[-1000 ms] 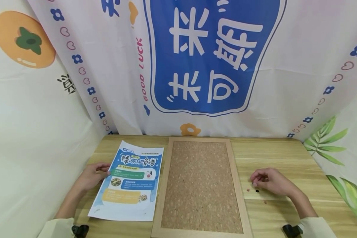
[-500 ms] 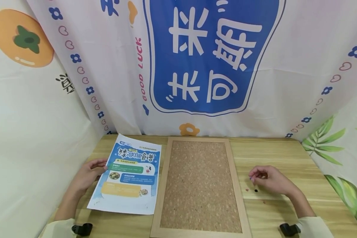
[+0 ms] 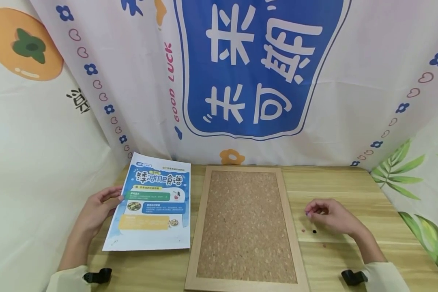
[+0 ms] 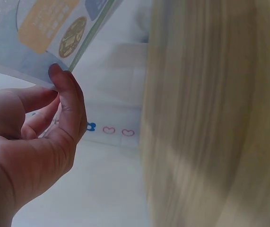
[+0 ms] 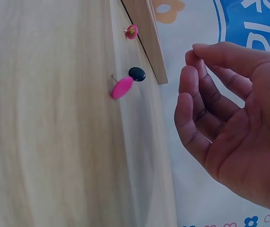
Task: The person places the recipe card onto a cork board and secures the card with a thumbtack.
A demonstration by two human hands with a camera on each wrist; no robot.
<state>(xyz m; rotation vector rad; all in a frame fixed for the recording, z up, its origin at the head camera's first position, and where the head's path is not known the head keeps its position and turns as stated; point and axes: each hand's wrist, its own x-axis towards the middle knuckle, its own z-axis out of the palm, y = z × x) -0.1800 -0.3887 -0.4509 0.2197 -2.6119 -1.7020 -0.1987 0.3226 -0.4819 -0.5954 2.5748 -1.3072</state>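
Note:
My left hand (image 3: 97, 209) pinches the left edge of a blue and white printed paper sheet (image 3: 155, 211) between thumb and fingers. In the left wrist view the sheet is raised off the wooden table. Over the table at the right, my right hand (image 3: 333, 217) brings thumb and index fingertips together on a small purple thumbtack (image 3: 306, 213), mostly hidden by the fingers. Below that hand lie a black thumbtack (image 5: 137, 74), a pink thumbtack (image 5: 123, 88) and another pink one farther off. A wood-framed cork board (image 3: 246, 227) lies flat between the hands.
The wooden table (image 3: 325, 182) ends at a printed white cloth backdrop (image 3: 332, 138). More patterned cloth hangs at both sides. The board's wooden frame (image 3: 241, 285) stands slightly proud of the table.
My left hand has lifted the sheet up and a little left, away from the board. My right hand has risen slightly, and the purple thumbtack now shows at its fingertips.

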